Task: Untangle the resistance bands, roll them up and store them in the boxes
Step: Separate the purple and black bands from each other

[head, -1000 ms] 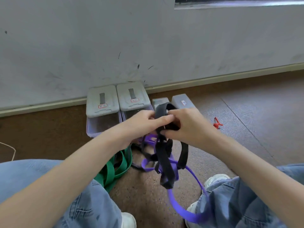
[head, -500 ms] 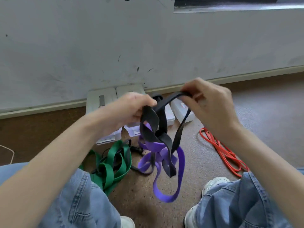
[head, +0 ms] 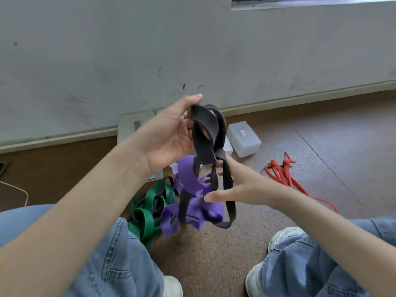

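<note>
Hanging almost straight down from the left hand (head: 171, 136), the black band (head: 206, 142) runs its long axis top to bottom, its upper loop pinched between thumb and fingers and its lower loop ending above the floor (head: 214, 258). It is wide, flat and matte, twisted over itself near the top and split below into two narrower-looking strands. Threaded through those strands is the purple band (head: 192, 202), bunched in folds and knotted loops at mid-height, so the two are tangled together in the air in front of the person's knees. The right hand (head: 242, 185) is spread open lower down, fingers extended, with one black strand running across them; it closes on nothing.

On the floor to the left lies the green band (head: 147, 213) in a loose heap with a dark strand through it, beside the left knee in blue jeans (head: 120, 260). A red band (head: 285, 176), thin as a cord, lies in a bundle to the right. Pale plastic boxes (head: 244, 139) stand against the wall (head: 128, 61), partly hidden by the left hand and the bands.
</note>
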